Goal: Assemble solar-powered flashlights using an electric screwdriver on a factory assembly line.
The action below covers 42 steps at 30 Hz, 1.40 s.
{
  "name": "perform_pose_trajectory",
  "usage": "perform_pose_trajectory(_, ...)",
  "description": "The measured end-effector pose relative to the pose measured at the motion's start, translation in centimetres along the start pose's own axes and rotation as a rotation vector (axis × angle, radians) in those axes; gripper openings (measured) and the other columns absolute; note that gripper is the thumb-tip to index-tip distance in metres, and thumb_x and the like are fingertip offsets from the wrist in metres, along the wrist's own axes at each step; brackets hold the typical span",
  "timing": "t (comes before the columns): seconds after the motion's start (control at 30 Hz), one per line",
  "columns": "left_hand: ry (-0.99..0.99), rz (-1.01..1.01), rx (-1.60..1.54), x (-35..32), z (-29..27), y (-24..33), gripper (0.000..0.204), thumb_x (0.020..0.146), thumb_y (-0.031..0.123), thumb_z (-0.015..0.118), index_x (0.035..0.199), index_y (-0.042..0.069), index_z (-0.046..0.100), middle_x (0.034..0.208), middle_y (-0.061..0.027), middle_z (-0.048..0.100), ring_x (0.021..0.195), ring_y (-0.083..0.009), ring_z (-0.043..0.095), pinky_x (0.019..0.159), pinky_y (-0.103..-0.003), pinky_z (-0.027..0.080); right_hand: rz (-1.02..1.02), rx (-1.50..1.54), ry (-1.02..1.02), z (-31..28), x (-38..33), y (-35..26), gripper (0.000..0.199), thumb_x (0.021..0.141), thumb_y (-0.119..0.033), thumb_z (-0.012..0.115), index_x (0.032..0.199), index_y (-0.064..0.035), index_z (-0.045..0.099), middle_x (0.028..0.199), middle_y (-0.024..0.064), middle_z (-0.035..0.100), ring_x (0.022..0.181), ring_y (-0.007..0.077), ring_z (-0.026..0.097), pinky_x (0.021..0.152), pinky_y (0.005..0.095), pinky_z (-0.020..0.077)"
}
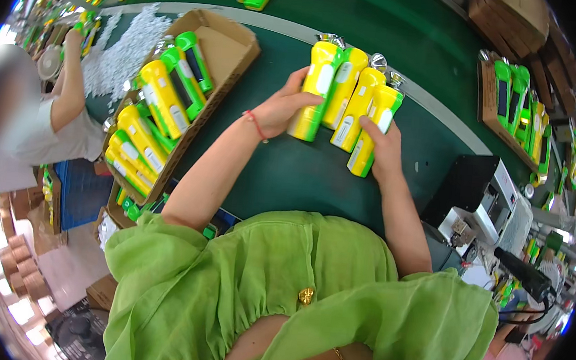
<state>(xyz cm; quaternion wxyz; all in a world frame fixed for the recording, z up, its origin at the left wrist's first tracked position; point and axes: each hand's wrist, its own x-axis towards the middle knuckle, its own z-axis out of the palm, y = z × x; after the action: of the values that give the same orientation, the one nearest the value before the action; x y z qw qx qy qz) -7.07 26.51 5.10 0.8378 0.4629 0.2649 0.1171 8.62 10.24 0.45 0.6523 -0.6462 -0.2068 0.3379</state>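
A row of several yellow-and-green flashlights stands side by side over the dark green table [261, 171], silver reflectors showing at their far ends. My left hand [283, 108] is closed round the leftmost flashlight [319, 81], thumb across its front. At the other end, my right hand [384, 145] grips the rightmost flashlight [379, 113], thumb on its near part. Between them are the middle flashlights [360, 103], pressed close together between the two hands. Whether their near ends touch the table, I cannot tell.
To the left, an open cardboard box [238, 41] holds several flashlights; small white pieces [126, 49] lie beyond it. A co-worker's arm [69, 88] is at far left. On the right stand a black-and-silver machine [473, 191], a black-handled tool [523, 271] and a flashlight-filled carton [492, 121].
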Motion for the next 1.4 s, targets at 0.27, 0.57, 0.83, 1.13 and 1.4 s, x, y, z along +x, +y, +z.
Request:
perform_pose_trajectory(0.27,0.016,0.041,-0.226,1.5,0.6,-2.8,0.066,0.085,0.030,0.074,0.138,0.014,0.038,0.124,-0.0047,0.058,0.116,-0.0201,0.057,0.100,-0.043,0.045,0.275,0.267,-0.319,2.1,2.4,-2.1,0.047,0.091,-0.014,0.065,0.133,-0.0009,0.048,0.125,0.0094,0.060,0.110,0.0211,0.061,0.096,0.0344,0.0477)
perform_pose_trajectory(0.57,0.140,0.625,-0.314,-6.2,-2.9,5.6,0.066,0.076,0.002,0.073,0.134,0.007,0.041,0.124,-0.0053,0.056,0.115,-0.0204,0.055,0.099,-0.037,0.046,-0.110,-0.155,-0.598,13.9,4.6,-11.6,0.052,0.078,-0.011,0.073,0.124,-0.0017,0.053,0.115,0.0089,0.064,0.103,0.0197,0.063,0.092,0.0347,0.0481)
perform_pose_trajectory(0.83,0.509,0.640,-0.064,-9.6,-12.4,8.9,0.063,0.075,-0.005,0.070,0.132,0.006,0.045,0.125,-0.0056,0.056,0.115,-0.0212,0.056,0.099,-0.038,0.046,-0.314,-0.489,-0.848,28.6,14.2,-10.6,0.064,0.061,-0.012,0.079,0.121,-0.0008,0.058,0.110,0.0124,0.066,0.097,0.0212,0.063,0.088,0.0323,0.0489)
perform_pose_trajectory(1.13,0.855,0.665,-0.043,-13.0,-12.6,6.7,0.069,0.073,-0.004,0.075,0.129,0.008,0.035,0.120,-0.0087,0.052,0.108,-0.0206,0.056,0.093,-0.035,0.049,-0.433,-1.009,-0.738,30.8,13.3,-9.4,0.076,0.073,-0.039,0.077,0.133,-0.0005,0.050,0.122,0.0177,0.061,0.116,0.0310,0.057,0.099,0.0363,0.0442)
perform_pose_trajectory(1.4,0.861,0.642,0.133,-10.8,-12.1,6.2,0.072,0.079,0.005,0.076,0.135,0.004,0.030,0.123,-0.0096,0.049,0.110,-0.0190,0.054,0.096,-0.034,0.046,-1.331,-1.411,-0.295,35.6,12.4,-2.7,0.053,0.086,-0.026,0.058,0.134,-0.0032,0.049,0.125,0.0165,0.059,0.132,0.0292,0.043,0.108,0.0626,0.0262)
